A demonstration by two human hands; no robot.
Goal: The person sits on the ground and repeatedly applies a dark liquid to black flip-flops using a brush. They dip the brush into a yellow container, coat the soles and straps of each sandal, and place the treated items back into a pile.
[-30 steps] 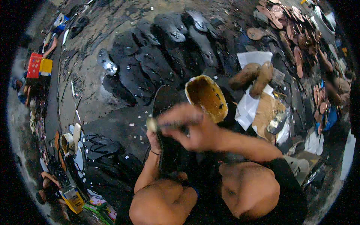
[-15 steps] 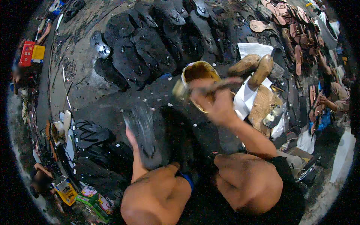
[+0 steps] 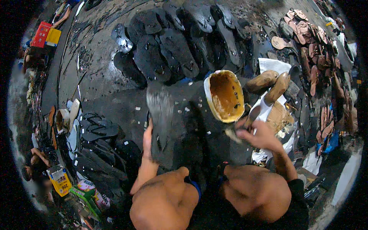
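Right hand: the right hand (image 3: 260,135) is away from the sole and past the tub; half a second ago it was over the tub, and a second ago it was above the sole.
Right fingers: closed around the handle of a brush (image 3: 232,135), whose pale end is blurred and points left, just below the tub's lower rim.
Left hand: the left hand (image 3: 148,138) is at the left edge of the sole and appears to grasp it there, though the fingers underneath are hidden.
Black sandal sole: the black sandal sole (image 3: 158,115) stands lengthwise above the left knee (image 3: 163,199), its upper part blurred; pale, shiny streaks show there, as they did half a second ago.
Tub: the pale-rimmed tub (image 3: 207,92) of amber paste (image 3: 224,90) is fully uncovered now that the hand is off it.
Meaning for the coating work: with brush and sole well apart, no stroke is under way; the sheen suggests wet coating on the sole, but whether the brush carries fresh paste I cannot tell.
Wooden lasts: two wooden lasts (image 3: 277,88) lie right of the tub, untouched.
Soles in rows: other black soles (image 3: 151,57) lie on the ground beyond, apart from both hands.
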